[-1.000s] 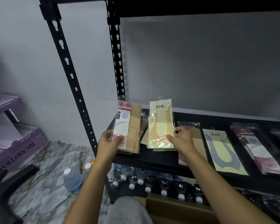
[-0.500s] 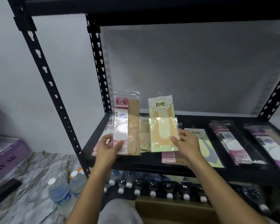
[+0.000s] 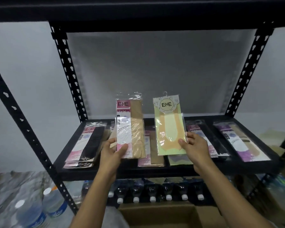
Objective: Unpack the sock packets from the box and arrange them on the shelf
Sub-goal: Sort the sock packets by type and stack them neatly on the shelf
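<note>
Left grip (image 3: 113, 153) pinches a pink packet (image 3: 130, 122) by its lower end and right grip (image 3: 195, 148) a yellow packet (image 3: 169, 125), both held upright above the shelf (image 3: 138, 171). Each is best laid flat on the stack of its own kind, edges squared. The held packets partly cover the stacks behind, and the box (image 3: 156, 216) below is cut off, its contents unseen.
</note>
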Action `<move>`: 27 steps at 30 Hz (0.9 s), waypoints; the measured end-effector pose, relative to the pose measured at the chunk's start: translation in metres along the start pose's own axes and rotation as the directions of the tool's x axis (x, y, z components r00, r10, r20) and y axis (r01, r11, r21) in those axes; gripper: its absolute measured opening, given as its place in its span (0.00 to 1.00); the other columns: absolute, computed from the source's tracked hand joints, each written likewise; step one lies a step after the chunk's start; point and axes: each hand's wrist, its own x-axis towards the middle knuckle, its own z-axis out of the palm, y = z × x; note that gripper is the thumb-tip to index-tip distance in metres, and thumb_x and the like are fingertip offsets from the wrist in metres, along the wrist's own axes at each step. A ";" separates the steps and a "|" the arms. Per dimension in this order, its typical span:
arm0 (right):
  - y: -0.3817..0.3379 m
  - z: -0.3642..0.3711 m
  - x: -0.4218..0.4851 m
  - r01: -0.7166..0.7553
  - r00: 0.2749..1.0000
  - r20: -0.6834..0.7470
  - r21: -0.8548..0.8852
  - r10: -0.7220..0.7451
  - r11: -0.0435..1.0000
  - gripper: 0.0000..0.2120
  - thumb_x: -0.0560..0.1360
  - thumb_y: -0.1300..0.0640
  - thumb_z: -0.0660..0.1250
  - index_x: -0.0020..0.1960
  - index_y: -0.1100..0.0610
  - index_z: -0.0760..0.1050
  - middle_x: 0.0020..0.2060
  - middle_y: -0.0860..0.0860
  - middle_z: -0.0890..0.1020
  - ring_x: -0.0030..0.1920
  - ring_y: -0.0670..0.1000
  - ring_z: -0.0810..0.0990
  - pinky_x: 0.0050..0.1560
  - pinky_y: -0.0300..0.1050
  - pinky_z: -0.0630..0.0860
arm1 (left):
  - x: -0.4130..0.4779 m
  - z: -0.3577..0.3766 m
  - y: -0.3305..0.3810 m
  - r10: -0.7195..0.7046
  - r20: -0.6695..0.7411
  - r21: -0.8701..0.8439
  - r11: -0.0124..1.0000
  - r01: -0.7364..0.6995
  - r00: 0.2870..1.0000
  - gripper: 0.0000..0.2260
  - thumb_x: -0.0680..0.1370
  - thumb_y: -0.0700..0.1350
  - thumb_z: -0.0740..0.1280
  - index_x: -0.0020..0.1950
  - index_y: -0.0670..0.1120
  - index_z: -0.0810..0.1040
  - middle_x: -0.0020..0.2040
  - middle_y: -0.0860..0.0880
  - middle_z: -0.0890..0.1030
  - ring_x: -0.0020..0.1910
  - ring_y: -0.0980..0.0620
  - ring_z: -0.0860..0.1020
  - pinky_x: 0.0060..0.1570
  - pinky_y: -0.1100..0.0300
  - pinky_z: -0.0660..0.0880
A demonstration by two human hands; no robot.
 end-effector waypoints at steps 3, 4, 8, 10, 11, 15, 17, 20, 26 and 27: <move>0.001 -0.017 0.001 -0.002 0.999 -0.043 -0.002 0.002 1.000 0.19 0.75 0.64 0.68 0.64 0.60 0.72 0.51 0.54 0.83 0.47 0.51 0.82 0.43 0.41 0.76 | -0.002 0.014 0.001 0.015 0.036 0.014 1.000 -0.016 0.999 0.17 0.76 0.37 0.70 0.62 0.46 0.71 0.52 0.43 0.85 0.48 0.44 0.85 0.53 0.44 0.80; 0.002 -0.022 0.001 -0.006 0.999 -0.053 0.007 0.007 1.000 0.19 0.75 0.64 0.68 0.64 0.60 0.72 0.51 0.54 0.83 0.47 0.50 0.82 0.43 0.41 0.76 | -0.003 0.019 0.000 0.016 0.047 0.013 1.000 -0.017 0.999 0.17 0.76 0.37 0.70 0.63 0.46 0.70 0.52 0.43 0.85 0.49 0.44 0.85 0.54 0.43 0.79; 0.002 -0.037 0.000 -0.013 0.997 -0.076 0.028 0.016 1.000 0.18 0.75 0.65 0.67 0.64 0.60 0.72 0.49 0.53 0.82 0.44 0.46 0.80 0.38 0.36 0.73 | -0.007 0.038 -0.005 0.003 0.077 0.013 1.000 -0.004 0.997 0.14 0.77 0.37 0.69 0.60 0.47 0.71 0.52 0.43 0.85 0.47 0.45 0.85 0.48 0.48 0.81; 0.004 -0.042 0.000 -0.014 0.996 -0.087 0.033 0.017 0.999 0.18 0.75 0.65 0.67 0.64 0.59 0.72 0.50 0.54 0.83 0.44 0.46 0.80 0.37 0.35 0.72 | -0.009 0.045 -0.007 -0.001 0.095 0.011 1.000 0.000 0.995 0.15 0.77 0.36 0.68 0.61 0.46 0.70 0.53 0.43 0.85 0.47 0.45 0.85 0.44 0.50 0.81; 0.005 -0.043 0.000 -0.011 0.996 -0.090 0.033 0.014 0.999 0.18 0.75 0.65 0.67 0.64 0.59 0.72 0.50 0.55 0.83 0.43 0.46 0.80 0.37 0.35 0.72 | -0.011 0.047 -0.007 -0.001 0.104 0.009 1.000 0.000 0.995 0.16 0.77 0.36 0.68 0.62 0.45 0.70 0.53 0.43 0.85 0.46 0.45 0.85 0.41 0.52 0.82; 0.008 -0.049 0.001 -0.012 0.995 -0.095 0.037 0.016 0.999 0.18 0.75 0.65 0.67 0.64 0.59 0.72 0.49 0.54 0.83 0.43 0.45 0.80 0.37 0.35 0.72 | -0.015 0.052 -0.009 0.001 0.111 0.007 1.000 -0.002 0.994 0.15 0.77 0.36 0.68 0.61 0.45 0.70 0.51 0.43 0.85 0.46 0.45 0.85 0.40 0.52 0.81; 0.009 -0.050 0.002 -0.015 0.995 -0.097 0.039 0.019 0.999 0.18 0.75 0.65 0.67 0.64 0.59 0.71 0.50 0.55 0.82 0.44 0.47 0.81 0.39 0.36 0.73 | -0.015 0.052 -0.009 -0.002 0.107 0.009 1.000 0.001 0.994 0.15 0.77 0.36 0.68 0.61 0.46 0.70 0.52 0.43 0.85 0.47 0.44 0.85 0.43 0.48 0.81; 0.012 -0.050 0.004 -0.028 0.994 -0.104 0.033 0.031 0.999 0.18 0.74 0.65 0.68 0.63 0.59 0.71 0.50 0.55 0.82 0.47 0.51 0.81 0.44 0.40 0.75 | -0.013 0.052 -0.013 -0.013 0.091 0.020 1.000 0.012 0.996 0.14 0.77 0.36 0.69 0.60 0.46 0.71 0.52 0.42 0.85 0.48 0.42 0.85 0.47 0.46 0.81; 0.026 -0.043 0.019 -0.096 0.992 -0.091 -0.070 0.089 0.993 0.12 0.73 0.64 0.70 0.56 0.58 0.75 0.51 0.58 0.81 0.49 0.55 0.81 0.50 0.47 0.78 | -0.002 0.060 -0.021 -0.072 0.036 0.085 0.994 0.069 0.997 0.16 0.77 0.37 0.70 0.61 0.43 0.70 0.53 0.42 0.83 0.49 0.42 0.84 0.42 0.49 0.83; 0.028 -0.042 0.022 -0.109 0.991 -0.090 -0.097 0.100 0.989 0.11 0.73 0.65 0.70 0.54 0.58 0.75 0.50 0.58 0.81 0.47 0.54 0.80 0.45 0.45 0.78 | 0.000 0.062 -0.024 -0.085 0.023 0.108 0.991 0.082 0.996 0.15 0.76 0.38 0.70 0.60 0.42 0.71 0.52 0.42 0.83 0.47 0.43 0.84 0.39 0.51 0.82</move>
